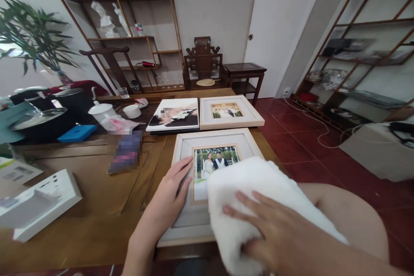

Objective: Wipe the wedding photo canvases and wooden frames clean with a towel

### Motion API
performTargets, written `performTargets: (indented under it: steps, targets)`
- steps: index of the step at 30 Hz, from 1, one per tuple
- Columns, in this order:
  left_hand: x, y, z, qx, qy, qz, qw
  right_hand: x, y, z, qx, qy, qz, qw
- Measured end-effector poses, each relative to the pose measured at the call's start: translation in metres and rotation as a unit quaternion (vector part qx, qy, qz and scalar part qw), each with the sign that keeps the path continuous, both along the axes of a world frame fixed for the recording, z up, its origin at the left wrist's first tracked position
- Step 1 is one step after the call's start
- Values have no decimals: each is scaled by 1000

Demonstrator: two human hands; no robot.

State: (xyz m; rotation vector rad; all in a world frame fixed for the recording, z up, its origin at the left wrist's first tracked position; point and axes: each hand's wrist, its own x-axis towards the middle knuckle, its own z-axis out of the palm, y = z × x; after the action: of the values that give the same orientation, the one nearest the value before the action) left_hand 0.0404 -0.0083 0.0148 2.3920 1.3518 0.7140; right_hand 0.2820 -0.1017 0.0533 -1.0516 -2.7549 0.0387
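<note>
Here, head view: framed photo (210, 139) flat on wooden table (97, 189), at near edge, just before person. Left hand (168, 198) open, fingers flat on frame's left border, grasping nothing. Right hand (274, 233) spread flat on white cloth (252, 181) covering frame's right half; pressing, not gripping. Judgement: brace with left, light even pressure, cloth flat on glass, no shoving toward edge.

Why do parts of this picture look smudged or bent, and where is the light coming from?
Head view: the shelves at the right edge lean and smear, a wide-lens effect; the right hand on the white cloth is softly blurred; a flat item on the table is pixelated over; soft daylight washes out the left edge behind the plant.
</note>
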Motion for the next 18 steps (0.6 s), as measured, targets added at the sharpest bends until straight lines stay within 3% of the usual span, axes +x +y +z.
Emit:
performTargets:
  steps: [4,7,10,13,16,18]
  targets:
    - [0,-1,1,2,-1,-4,1000,-3,-4,-9,-5,21,-2,1000]
    - [0,-1,3,0,0,-8,1000,1,27,-11,-19,-18,-50,998]
    - [0,-1,5,-7,6,-4,1000,9,72,-12,52,-38,-105,992]
    - [0,-1,5,-11,5,0,1000,13,113,-13,94,-58,-113,987]
    - [0,-2,4,-9,-1,3,1000,11,131,-12,83,-69,-101,989]
    - [1,-2,4,-7,-2,5,1000,7,127,-8,53,-68,-100,991]
